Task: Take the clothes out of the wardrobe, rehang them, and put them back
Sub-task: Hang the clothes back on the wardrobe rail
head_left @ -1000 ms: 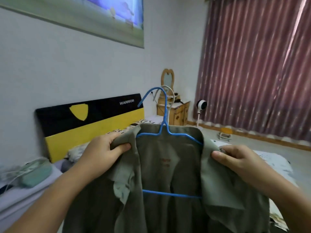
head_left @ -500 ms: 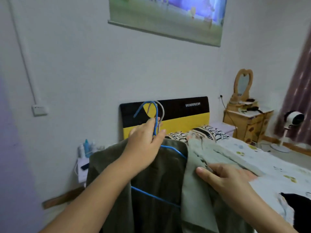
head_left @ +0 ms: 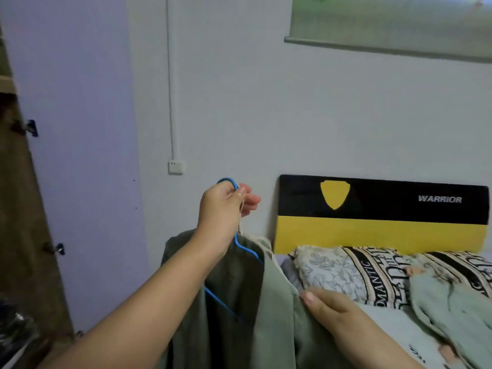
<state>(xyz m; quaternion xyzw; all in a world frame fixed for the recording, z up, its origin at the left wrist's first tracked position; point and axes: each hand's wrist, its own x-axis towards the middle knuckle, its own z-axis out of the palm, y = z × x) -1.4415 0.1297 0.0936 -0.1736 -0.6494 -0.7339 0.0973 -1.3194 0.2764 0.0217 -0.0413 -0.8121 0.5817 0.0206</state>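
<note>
**Shirt rehung — heading for the wardrobe**

The left hand (head_left: 222,209), off the collar a second ago, is now gripping the blue hanger (head_left: 241,249) hook; the right hand (head_left: 328,307) is pinching the shirt (head_left: 271,302) front. View is swinging left — wardrobe (head_left: 24,222) at far left.

Colours and patterns observed

Hanger (head_left: 246,247): blue. Garment (head_left: 271,302) on it: olive green, plain, paler on its right panel. Headboard (head_left: 380,233): black upper band over yellow lower band, with a yellow shield and white lettering "WARRIOR". Pillows (head_left: 372,272): black and cream stripes with lettering, beside a grey-green floral print. Wall (head_left: 266,115): pale grey. Wardrobe door (head_left: 80,155): lilac.
</note>
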